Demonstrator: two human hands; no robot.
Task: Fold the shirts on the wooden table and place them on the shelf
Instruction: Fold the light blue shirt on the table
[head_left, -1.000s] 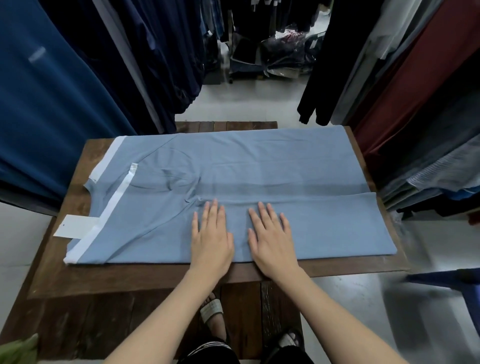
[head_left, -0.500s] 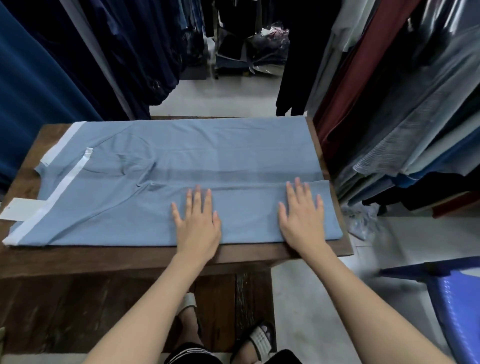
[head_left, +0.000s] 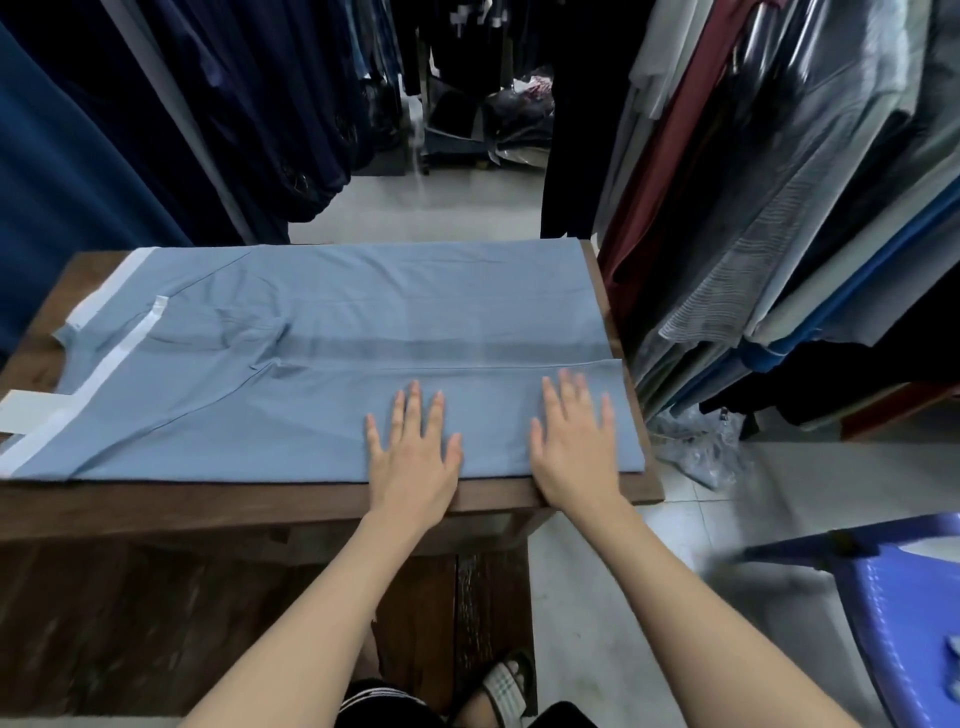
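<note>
My right hand (head_left: 574, 447) has slid rightward over the light blue shirt (head_left: 363, 312), left hand (head_left: 413, 457) stays mid-frame; both flat, released, smoothing the near fold on the counter (head_left: 260, 504)

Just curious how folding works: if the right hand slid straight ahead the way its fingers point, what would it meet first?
Probably the flap edge just beyond the right hand, then more flat shirt up to the far side of the table.

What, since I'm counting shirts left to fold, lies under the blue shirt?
The wooden table shows around the blue shirt, and a white tag pokes out at its left. Anything else beneath is covered by cloth.
</note>
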